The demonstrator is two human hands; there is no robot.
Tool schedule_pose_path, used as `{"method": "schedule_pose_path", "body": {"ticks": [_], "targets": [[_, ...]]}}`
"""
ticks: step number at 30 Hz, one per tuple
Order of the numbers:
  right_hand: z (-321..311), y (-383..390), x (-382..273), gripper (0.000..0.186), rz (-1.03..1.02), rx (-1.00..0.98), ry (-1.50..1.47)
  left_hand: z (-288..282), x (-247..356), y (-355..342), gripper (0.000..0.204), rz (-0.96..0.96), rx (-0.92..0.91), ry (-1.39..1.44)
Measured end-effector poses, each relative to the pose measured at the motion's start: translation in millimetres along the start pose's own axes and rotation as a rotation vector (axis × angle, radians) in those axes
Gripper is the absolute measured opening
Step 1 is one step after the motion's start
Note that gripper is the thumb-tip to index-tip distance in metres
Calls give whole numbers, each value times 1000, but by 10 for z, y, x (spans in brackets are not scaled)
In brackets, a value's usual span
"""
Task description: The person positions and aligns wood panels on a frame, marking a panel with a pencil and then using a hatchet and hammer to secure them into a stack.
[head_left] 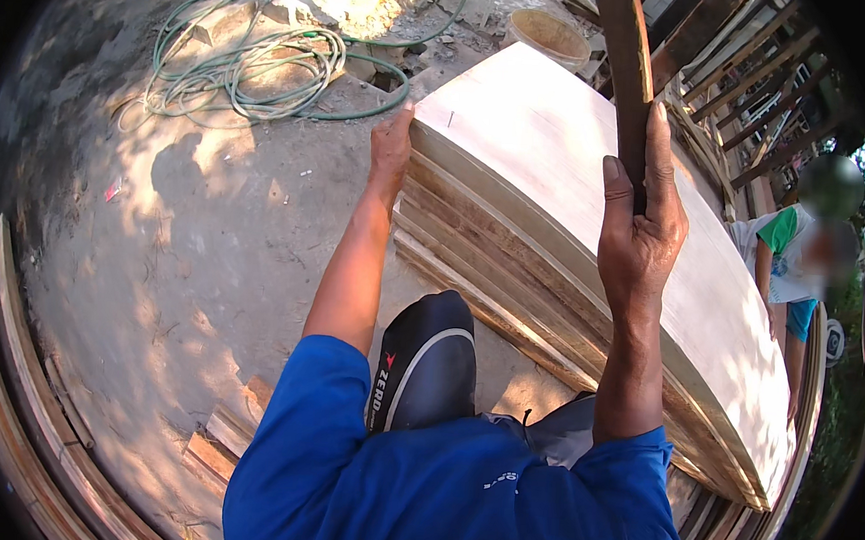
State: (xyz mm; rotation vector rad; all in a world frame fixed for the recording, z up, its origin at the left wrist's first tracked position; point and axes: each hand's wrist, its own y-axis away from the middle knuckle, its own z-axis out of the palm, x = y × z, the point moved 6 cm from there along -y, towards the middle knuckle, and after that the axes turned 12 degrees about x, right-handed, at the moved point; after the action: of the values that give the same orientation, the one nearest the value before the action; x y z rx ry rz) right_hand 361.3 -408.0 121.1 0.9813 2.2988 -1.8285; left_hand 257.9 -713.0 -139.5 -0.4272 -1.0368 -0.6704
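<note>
My left hand (391, 149) is closed on the near left corner of a large pale plywood sheet (531, 113), which lies on top of a stack of sheets and boards (498, 259). Over the sheet, my right hand (645, 229) grips a dark, narrow length of wood (627, 69) between thumb and fingers. The wood rises nearly upright from the palm and runs out of the top of the view. Its lower end is hidden in the hand. At the far right end of the sheet, another person (790, 252) has both hands at its edge.
A coiled green hose (286, 73) lies on the ground at the far left, with a round tub (549, 38) behind the sheet. Long planks (44, 395) curve along the left rim. Short wood blocks (219, 445) lie near my left elbow. Wooden slats (751, 82) stand at the far right.
</note>
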Motion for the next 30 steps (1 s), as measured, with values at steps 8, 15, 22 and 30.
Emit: {"method": "schedule_pose_path", "body": {"ticks": [8, 15, 22, 30], "targets": [[301, 367, 427, 56, 202, -598, 360, 21, 142, -5, 43, 157, -42, -68], [167, 313, 110, 63, 16, -107, 142, 85, 67, 107, 44, 6, 15, 60], [107, 272, 193, 62, 274, -436, 276, 86, 169, 167, 41, 7, 12, 83], [553, 645, 354, 62, 97, -676, 361, 114, 171, 102, 43, 106, -60, 53]]}}
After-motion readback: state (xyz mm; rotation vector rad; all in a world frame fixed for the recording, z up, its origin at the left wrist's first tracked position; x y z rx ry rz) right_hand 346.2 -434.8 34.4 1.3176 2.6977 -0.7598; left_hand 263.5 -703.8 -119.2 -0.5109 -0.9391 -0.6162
